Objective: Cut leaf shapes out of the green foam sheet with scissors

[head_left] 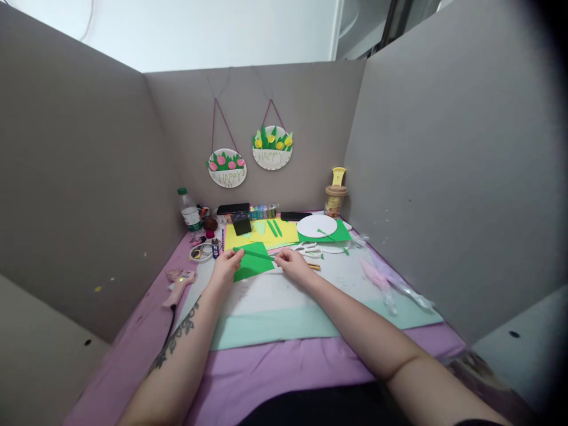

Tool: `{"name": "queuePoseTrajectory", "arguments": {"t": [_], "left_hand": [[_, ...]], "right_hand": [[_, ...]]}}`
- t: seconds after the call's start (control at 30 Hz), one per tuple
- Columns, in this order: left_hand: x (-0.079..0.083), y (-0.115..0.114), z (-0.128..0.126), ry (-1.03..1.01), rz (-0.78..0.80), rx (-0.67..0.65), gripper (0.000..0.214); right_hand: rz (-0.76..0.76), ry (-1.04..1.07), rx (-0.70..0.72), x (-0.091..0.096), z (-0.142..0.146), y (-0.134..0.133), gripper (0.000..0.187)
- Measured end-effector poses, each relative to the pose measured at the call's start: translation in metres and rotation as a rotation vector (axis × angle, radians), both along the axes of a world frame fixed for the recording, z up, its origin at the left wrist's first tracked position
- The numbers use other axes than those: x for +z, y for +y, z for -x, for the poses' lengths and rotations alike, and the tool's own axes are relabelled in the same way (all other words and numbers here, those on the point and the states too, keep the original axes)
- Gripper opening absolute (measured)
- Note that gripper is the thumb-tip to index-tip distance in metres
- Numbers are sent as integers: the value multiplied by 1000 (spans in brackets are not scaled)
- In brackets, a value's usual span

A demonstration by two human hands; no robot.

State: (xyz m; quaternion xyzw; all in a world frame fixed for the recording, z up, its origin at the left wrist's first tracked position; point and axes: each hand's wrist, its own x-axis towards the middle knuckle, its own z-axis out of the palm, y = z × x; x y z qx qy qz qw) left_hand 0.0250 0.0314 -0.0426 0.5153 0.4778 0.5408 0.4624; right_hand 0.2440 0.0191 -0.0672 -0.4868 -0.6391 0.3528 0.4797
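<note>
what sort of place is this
Probably a craft workspace, a desk walled in by grey panels: green paper, white scissors and a pink glue gun show it.

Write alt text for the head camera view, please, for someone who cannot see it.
A person's left hand and right hand hold a narrow green strip over a green sheet. Beyond, a pink-flowered plate and a yellow-flowered plate hang on a grey partition.

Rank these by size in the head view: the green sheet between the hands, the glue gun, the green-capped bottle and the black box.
1. Green sheet
2. Glue gun and bottle: too alike to rank; the gun is nearer the camera
3. Black box
</note>
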Motion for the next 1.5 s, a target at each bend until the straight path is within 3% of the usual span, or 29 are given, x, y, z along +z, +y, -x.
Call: {"name": "queuePoseTrajectory", "arguments": {"t": [0.17, 0.3, 0.4, 0.53, 0.67, 0.83, 1.27, 1.37, 1.5], "left_hand": [[-14, -10, -30, 100, 34, -77, 35], [-14, -9, -32, 56, 29, 21, 36], [-11, -1, -20, -60, 62, 86, 38], [-6, 3, -10, -213, 110, 85, 44], [-3, 0, -12, -237, 147, 76, 49], [-2, -4, -14, -199, 155, 77, 50], [-7, -2, -10, -103, 106, 78, 47], [-9, 1, -8, -118, 100, 104, 46], [-10, 1, -9, -123, 94, 103, 44]], "right_hand": [[13, 17, 57, -3, 14, -5, 18], [-10, -54, 43, 1, 5, -1, 18], [-62, -252, -96, 6, -25, 9, 16], [-37, -755, -347, 6, -76, 27, 26], [54, -1010, -289, 1, -98, 33, 43], [58, -1112, -223, 8, -95, 28, 33], [41, -1141, -155, 5, -104, 33, 26], [70, -921, -220, 3, -108, 33, 27], [115, -317, -165, 4, -112, 36, 20]]}}
